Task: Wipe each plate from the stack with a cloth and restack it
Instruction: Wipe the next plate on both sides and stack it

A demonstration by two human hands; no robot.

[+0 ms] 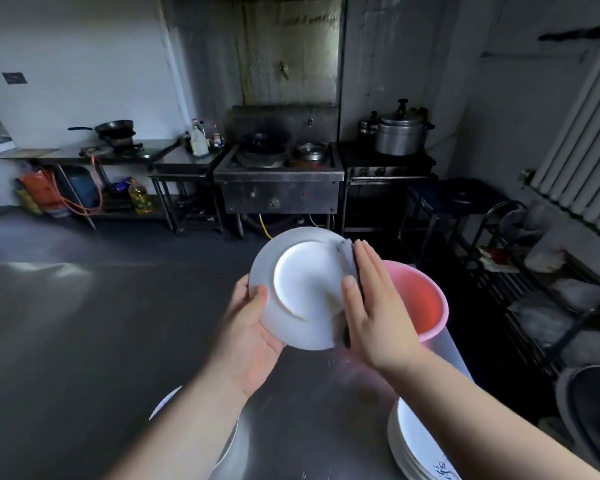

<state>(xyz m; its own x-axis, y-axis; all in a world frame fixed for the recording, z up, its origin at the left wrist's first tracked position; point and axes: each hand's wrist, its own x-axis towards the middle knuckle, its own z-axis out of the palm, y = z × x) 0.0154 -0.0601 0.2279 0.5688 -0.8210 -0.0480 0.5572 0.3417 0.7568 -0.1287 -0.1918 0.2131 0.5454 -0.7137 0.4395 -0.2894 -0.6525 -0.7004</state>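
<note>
We note a steel desk [84, 341] with a dull, reflective top that fills the lower part of the view. Above it, our left hand [246, 327] grips a white plate [302, 289] by its lower left rim, thumb curled over the edge, the plate tilted up towards us. Our right hand [371, 306] lies flat with fingers straight, pressing a dark cloth [347, 252] against the plate's right edge. Just behind the right hand a pink basin [426, 299] stands near the desk's far right edge.

A stack of white plates [416, 445] sits at the near right of the desk, partly under the right forearm; blue writing shows on the top rim, too blurred to read. Another white plate or stack [229, 441] shows beneath the left forearm.

Across the dark floor, a steel stove unit [279, 178] stands against the far wall, a wok [115, 128] on a side bench to its left, bottles [201, 138] between them. A large lidded metal pot [400, 133] stands to the stove's right. An oil bottle [140, 197] stands on the low shelf. A wire rack [534, 271] stands along the right wall. A dark label [14, 77] on the left wall is illegible.
</note>
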